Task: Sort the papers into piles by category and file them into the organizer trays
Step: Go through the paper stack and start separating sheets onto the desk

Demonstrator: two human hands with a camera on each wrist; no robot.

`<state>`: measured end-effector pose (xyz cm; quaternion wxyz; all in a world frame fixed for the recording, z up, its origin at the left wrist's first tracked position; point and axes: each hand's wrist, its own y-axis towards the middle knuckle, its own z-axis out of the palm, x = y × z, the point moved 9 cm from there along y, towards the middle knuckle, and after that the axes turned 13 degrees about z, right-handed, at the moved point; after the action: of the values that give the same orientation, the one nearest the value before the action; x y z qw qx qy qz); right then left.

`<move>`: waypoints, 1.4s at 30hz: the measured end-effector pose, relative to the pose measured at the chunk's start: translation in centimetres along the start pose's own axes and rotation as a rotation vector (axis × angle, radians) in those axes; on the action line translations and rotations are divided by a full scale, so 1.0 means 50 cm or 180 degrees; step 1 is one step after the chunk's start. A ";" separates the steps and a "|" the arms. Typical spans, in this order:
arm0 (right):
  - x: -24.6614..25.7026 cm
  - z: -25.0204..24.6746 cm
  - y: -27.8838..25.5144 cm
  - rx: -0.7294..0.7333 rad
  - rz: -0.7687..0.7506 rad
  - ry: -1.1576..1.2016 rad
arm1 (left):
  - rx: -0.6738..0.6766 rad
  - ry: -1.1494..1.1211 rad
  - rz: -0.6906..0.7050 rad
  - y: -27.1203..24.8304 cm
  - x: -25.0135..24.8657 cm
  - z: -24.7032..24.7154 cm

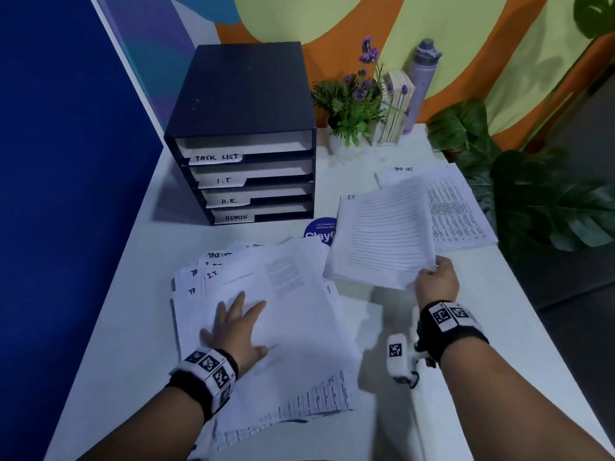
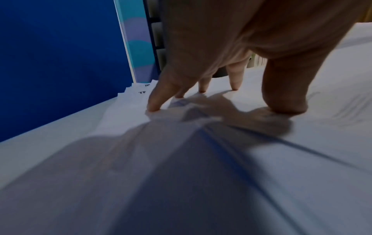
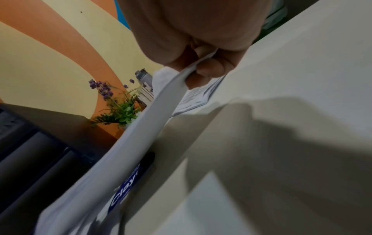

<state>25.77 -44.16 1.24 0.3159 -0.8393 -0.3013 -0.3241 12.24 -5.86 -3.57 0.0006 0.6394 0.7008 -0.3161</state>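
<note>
1. Two hands at work: my left hand [image 1: 237,331] lies flat, fingers [image 2: 159,97] spread, pressing on the loose heap of papers [image 1: 299,314] under it.
2. My right hand [image 1: 436,277] pinches the near corner of a lined sheet [image 1: 382,234], lifted above the table [image 1: 499,327].
3. Beyond that sheet lies a pile of printed pages [image 1: 459,207].
4. Ahead of my left hand stands the organizer [image 1: 246,128], trays labelled TASK LIST, I.T, H.R., ADMIN.
5. A blue round sticker [image 1: 319,229] lies partly under the held sheet.
</note>
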 end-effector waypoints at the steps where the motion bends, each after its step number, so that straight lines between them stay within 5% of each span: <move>1: 0.011 0.015 0.013 0.0063 -0.0042 -0.0082 | 0.0014 -0.0001 -0.0021 0.001 0.005 0.003; 4: 0.033 0.065 0.044 0.0315 -0.0132 -0.0395 | 0.0035 -0.0012 -0.0067 0.002 0.017 0.005; 8: 0.065 0.097 0.028 0.0006 -0.0731 -0.1480 | 0.0046 0.0031 -0.0076 0.004 0.018 0.008; 16: 0.012 0.246 -0.071 0.1110 -0.1655 -0.3023 | 0.0040 0.0064 -0.0144 0.007 0.020 0.012; 27: 0.079 0.281 -0.026 0.1252 -0.1701 -0.2781 | -0.0219 -0.0150 -0.0129 0.000 0.042 0.001; 31: 0.082 0.254 -0.131 0.1555 -0.1705 -0.1792 | -0.0811 -0.0395 -0.0636 -0.039 0.101 -0.031; 36: 0.027 0.237 -0.282 0.2112 -0.1330 -0.1459 | -0.0771 -0.0476 -0.1057 -0.079 0.146 -0.031; 42: -0.044 0.223 -0.310 0.1698 -0.1086 -0.1753 | -0.0690 -0.1245 -0.0195 -0.075 0.095 -0.011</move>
<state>17.36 -27.14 -1.77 0.3716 -0.7214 -0.5826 -0.0460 8.22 -1.28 -3.38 0.1956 0.5405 0.7364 -0.3568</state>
